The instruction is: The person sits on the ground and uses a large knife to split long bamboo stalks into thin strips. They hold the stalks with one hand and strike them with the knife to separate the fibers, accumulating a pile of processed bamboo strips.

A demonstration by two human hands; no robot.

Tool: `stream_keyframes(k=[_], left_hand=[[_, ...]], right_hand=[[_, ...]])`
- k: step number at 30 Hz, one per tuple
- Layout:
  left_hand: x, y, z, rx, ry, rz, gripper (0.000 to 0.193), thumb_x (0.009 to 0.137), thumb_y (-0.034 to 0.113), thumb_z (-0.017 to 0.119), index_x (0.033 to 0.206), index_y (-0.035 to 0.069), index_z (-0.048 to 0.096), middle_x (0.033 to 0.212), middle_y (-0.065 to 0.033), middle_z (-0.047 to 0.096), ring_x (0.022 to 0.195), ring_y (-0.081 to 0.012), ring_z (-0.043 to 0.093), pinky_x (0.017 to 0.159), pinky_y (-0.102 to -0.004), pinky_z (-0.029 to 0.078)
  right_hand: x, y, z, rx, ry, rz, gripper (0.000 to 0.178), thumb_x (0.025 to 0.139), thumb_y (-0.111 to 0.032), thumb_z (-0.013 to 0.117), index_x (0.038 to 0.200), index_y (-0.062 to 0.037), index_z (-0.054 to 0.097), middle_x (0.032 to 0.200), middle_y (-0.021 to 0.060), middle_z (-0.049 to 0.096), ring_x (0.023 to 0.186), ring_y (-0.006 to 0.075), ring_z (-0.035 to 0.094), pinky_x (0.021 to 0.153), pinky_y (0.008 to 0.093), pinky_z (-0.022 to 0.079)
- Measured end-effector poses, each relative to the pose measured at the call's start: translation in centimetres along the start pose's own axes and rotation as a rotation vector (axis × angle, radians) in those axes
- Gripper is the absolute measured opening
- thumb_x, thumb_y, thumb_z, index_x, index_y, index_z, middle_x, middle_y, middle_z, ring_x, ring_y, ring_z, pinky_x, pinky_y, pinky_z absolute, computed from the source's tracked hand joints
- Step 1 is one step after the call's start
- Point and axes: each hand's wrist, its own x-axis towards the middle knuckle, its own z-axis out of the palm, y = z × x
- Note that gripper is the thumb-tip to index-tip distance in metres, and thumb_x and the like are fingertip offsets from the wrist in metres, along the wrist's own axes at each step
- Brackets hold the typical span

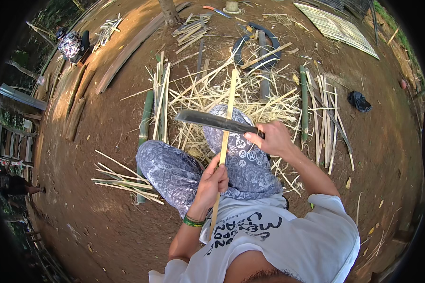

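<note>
A long, pale bamboo strip (232, 89) runs from against my shirt up past my knees. My left hand (212, 181) is closed around its lower part, with a green and yellow band on the wrist. In my right hand (273, 137) is the handle of a machete (212, 120). Its dark, broad blade points left and lies across the strip above my left hand; whether the edge touches the strip I cannot tell. Below the blade are my legs in grey patterned trousers (170, 170).
Bamboo shavings (193, 96) heap up beyond my knees. Bundles of strips lie left (125, 181) and right (323, 118), beside green bamboo poles (304, 104). Farther off are a black ring (274, 59), a saw (216, 11) and a slatted panel (337, 28). Another person (71, 45) sits at the far left.
</note>
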Motion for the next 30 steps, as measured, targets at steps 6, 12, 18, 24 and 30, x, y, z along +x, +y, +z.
stream_keyframes(k=[6,12,18,24,30], left_hand=[[1.2,0.2,0.7,-0.003,-0.014,0.009,0.048,0.108,0.014,0.039,0.156,0.016,0.029,0.067,0.0068,0.027,0.053,-0.0042,0.027,0.048,-0.0207,0.023],[0.8,-0.1,0.5,0.029,-0.041,0.034,0.052,0.108,0.015,0.04,0.158,0.017,0.024,0.067,0.0071,0.028,0.054,-0.0042,0.027,0.048,-0.0203,0.027],[-0.8,0.6,0.3,0.14,-0.03,0.08,0.053,0.108,0.015,0.041,0.158,0.015,0.025,0.067,0.0073,0.031,0.053,-0.0031,0.028,0.047,-0.0196,0.028],[-2.3,0.9,0.4,0.208,-0.011,0.094,0.052,0.108,0.012,0.039,0.158,0.011,0.024,0.065,0.0074,0.034,0.052,-0.0023,0.03,0.047,-0.0196,0.029],[-3.5,1.0,0.4,0.223,-0.001,0.097,0.054,0.107,0.013,0.042,0.158,0.012,0.023,0.07,0.0073,0.029,0.055,-0.0036,0.028,0.048,-0.0193,0.027]], right_hand=[[0.0,-2.4,0.9,-0.012,0.008,-0.152,0.059,0.082,-0.064,0.065,0.068,-0.0065,0.066,0.053,0.0133,0.059,0.049,0.0339,0.061,0.047,0.0469,0.045],[0.0,-1.8,1.4,-0.017,0.063,-0.224,0.06,0.081,-0.065,0.066,0.064,-0.008,0.061,0.056,0.0103,0.061,0.049,0.0329,0.061,0.046,0.0466,0.043],[0.2,-2.2,0.9,-0.038,0.154,-0.297,0.062,0.076,-0.068,0.068,0.063,-0.008,0.058,0.058,0.0068,0.062,0.05,0.03,0.061,0.045,0.0449,0.038],[-0.1,-2.7,1.0,-0.053,0.188,-0.333,0.065,0.073,-0.07,0.069,0.06,-0.0084,0.055,0.056,0.0053,0.06,0.048,0.0279,0.059,0.045,0.0457,0.033],[0.0,-3.1,0.9,-0.056,0.163,-0.36,0.067,0.073,-0.075,0.066,0.059,-0.0104,0.056,0.053,0.0039,0.058,0.045,0.0237,0.056,0.043,0.0428,0.03]])
